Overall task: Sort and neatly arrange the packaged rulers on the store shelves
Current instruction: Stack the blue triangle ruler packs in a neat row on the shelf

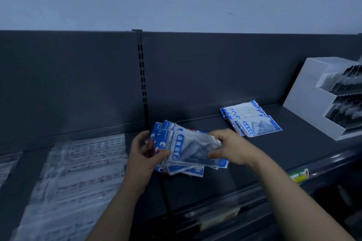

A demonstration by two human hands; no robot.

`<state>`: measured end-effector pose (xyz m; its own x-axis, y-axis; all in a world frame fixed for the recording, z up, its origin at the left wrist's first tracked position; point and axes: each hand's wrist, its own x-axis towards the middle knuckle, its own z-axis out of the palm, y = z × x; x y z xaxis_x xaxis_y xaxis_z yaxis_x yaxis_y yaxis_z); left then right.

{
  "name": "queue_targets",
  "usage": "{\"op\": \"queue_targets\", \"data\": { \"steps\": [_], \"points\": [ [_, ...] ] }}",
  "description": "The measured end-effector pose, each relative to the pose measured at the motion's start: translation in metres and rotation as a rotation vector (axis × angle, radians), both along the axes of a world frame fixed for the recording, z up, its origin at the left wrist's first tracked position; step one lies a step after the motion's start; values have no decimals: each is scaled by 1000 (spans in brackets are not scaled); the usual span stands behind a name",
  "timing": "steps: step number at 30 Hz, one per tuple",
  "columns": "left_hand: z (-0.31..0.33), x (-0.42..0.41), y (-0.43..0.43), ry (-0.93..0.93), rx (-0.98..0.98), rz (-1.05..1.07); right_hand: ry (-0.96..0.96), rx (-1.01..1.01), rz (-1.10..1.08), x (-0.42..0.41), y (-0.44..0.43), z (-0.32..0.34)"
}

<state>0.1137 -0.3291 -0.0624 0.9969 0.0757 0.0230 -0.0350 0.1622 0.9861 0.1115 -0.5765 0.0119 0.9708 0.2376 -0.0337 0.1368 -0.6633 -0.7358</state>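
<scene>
Front lip of the shelf (pixel 284 152) carries a yellow-green price label (pixel 299 175) toward its right end. Just behind the lip, about mid-shelf, both hands are clamped on one fanned bundle of blue-and-white packets (pixel 188 150). The left hand (pixel 144 156) grips its left end, thumb on top, and the right hand (pixel 230 148) pinches its right end. The bundle is splayed, edges uneven, long axis roughly along the shelf. Cannot tell whether its underside touches the shelf. In the left bay, beside the left hand, lie rows of clear ruler packs (pixel 82 174), blurred. Farther back and to the right, near the rear edge, lies a flat stack of matching packets (pixel 252 119), long axis slanting toward the front right. It sits well apart from the bundle, on the right hand's side, so the right hand is nearer. Judgement: square the fan, then carry it right and back. A white display box (pixel 305 101) stands at the far right end.
</scene>
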Motion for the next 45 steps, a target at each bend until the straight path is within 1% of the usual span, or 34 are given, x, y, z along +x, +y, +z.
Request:
{"op": "queue_targets", "data": {
  "steps": [2,4,6,8,11,12,17,21,23,26,30,36,41,45],
  "points": [
    [-2,-4,-3,-4,200,-55,-30,-128,-26,-1,-4,-8],
    [-5,-10,-9,10,369,-156,-31,-199,-58,-7,-3,-21],
    [-9,-15,-14,26,476,-234,-34,-165,-113,-14,-5,-35],
    [-9,-19,-17,31,523,-241,-52,-73,-193,-21,-11,-47],
    [-9,-24,-21,25,544,-246,-1,223,-294,-34,-16,-61],
    [-10,-26,-22,25,555,-255,19,284,-304,-38,-13,-65],
    [-2,-27,-32,-9,555,-251,-22,342,-359,-40,-13,-74],
    [13,-17,-50,-44,541,-240,-81,428,-373,-34,-33,-60],
    [19,-12,-65,-57,518,-255,-112,421,-378,-30,-47,-52],
    [23,-4,-91,-58,472,-240,-127,343,-395,-22,-73,-43],
    [23,13,-137,-54,474,-214,-123,301,-389,-8,-113,-37],
    [23,48,-221,-9,471,-192,-69,348,-346,35,-193,-38],
    [24,77,-289,62,436,-161,-68,277,-285,74,-256,-29],
    [18,94,-325,130,459,-109,-24,178,-234,107,-289,-35]
  ]
}}
